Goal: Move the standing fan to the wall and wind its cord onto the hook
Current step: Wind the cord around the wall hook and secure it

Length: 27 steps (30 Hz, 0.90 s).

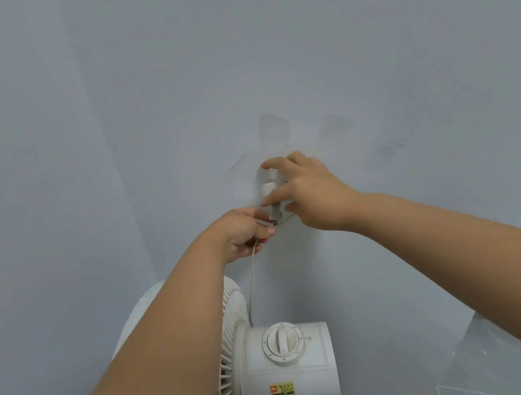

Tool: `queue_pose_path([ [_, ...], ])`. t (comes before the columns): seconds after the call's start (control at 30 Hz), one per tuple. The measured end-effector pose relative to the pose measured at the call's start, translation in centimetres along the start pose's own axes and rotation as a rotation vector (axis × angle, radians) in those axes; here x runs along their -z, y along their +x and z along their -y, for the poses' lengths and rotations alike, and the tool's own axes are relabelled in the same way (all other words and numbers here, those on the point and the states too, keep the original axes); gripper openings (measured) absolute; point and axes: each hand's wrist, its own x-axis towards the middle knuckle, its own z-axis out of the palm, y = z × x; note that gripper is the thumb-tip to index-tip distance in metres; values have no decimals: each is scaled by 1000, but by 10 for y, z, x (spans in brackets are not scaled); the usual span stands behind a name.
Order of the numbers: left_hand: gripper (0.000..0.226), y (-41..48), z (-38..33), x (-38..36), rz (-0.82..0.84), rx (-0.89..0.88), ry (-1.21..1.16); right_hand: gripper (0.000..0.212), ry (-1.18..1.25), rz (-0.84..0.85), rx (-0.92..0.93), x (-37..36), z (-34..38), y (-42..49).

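Standing fan parked hard against the pale wall, grille turned left and dial housing directly beneath the work, giving the cord only a short climb. Both arms reach over it. The left hand is closed round the cord, drawing it up from behind the fan, while the right hand pinches the small white hook between forefinger and thumb, apparently steadying it for a turn. A grey piece, probably the plug end, sits between the two hands. No loops can be made out on the hook, so winding seems barely begun. Bare wall lies open above and beside the hook, the fan's head crowds the space below, and a clear plastic sheet lies at lower right.
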Motion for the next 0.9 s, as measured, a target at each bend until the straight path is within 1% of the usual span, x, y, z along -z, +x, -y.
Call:
queue_pose_path([
  [0.07, 25, -1, -1, -1, 10, 11, 0, 35, -82, 3, 40, -2, 1, 3],
  [0.2, 24, -3, 0, 0, 33, 23, 42, 21, -137, 5, 102, -5, 1, 7],
  [0.33, 20, -3, 0, -2, 0, 19, 87, 25, -133, -13, 134, -10, -1, 9],
  [0.4, 17, -4, 0, -4, -6, 3, 149, 23, -107, -18, 135, -11, -1, 11],
  [0.57, 10, 2, 2, -8, -137, -102, 264, 25, -111, -63, 157, -14, -3, 13],
  [0.6, 10, 4, 2, -8, -170, -126, 336, 26, -123, -70, 166, -14, -2, 13],
  [0.67, 18, 6, 3, -7, -225, -166, 504, 28, -142, -84, 185, -14, -2, 14],
  [0.73, 21, 8, 3, -5, -279, -179, 602, 30, -156, -93, 203, -13, -2, 14],
  [0.8, 24, 11, 4, -4, -320, -187, 624, 31, -158, -93, 218, -13, -3, 15],
  [0.9, 15, 14, 3, -3, -382, -205, 601, 33, -168, -90, 234, -15, -4, 15],
])
